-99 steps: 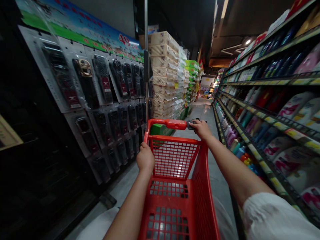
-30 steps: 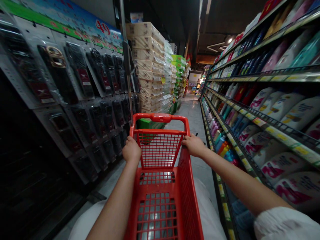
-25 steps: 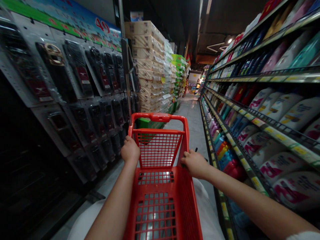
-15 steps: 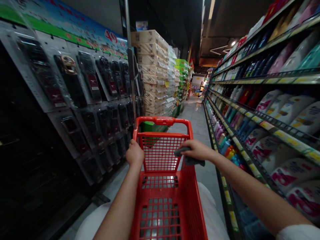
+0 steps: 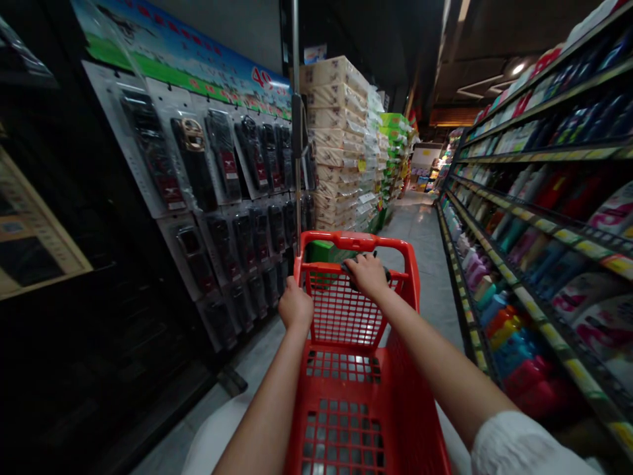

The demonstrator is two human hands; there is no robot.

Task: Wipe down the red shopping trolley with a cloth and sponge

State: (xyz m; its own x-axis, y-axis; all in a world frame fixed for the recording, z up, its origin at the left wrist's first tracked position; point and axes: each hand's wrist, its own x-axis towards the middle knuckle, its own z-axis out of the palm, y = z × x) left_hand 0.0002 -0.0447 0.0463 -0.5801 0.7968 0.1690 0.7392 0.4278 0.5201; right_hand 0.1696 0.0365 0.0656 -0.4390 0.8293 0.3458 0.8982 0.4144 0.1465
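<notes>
A red plastic shopping basket cart stands between my legs, with a grid back panel and a raised handle frame. My left hand is wrapped around the left side of its frame, below the top bar. My right hand presses a dark grey cloth against the crossbar above the grid panel. Most of the cloth is hidden under the fingers and palm. The basket's inside shows only its slotted floor.
Packaged belts hang on a display at the left, beside a metal pole. Stacked tissue packs and green packages stand beyond. Shelves of bottles line the right. A grey tiled aisle runs ahead.
My right hand has moved with the cloth from the right side of the frame inward onto the crossbar. My left hand keeps its grip. The view has turned slightly left.
</notes>
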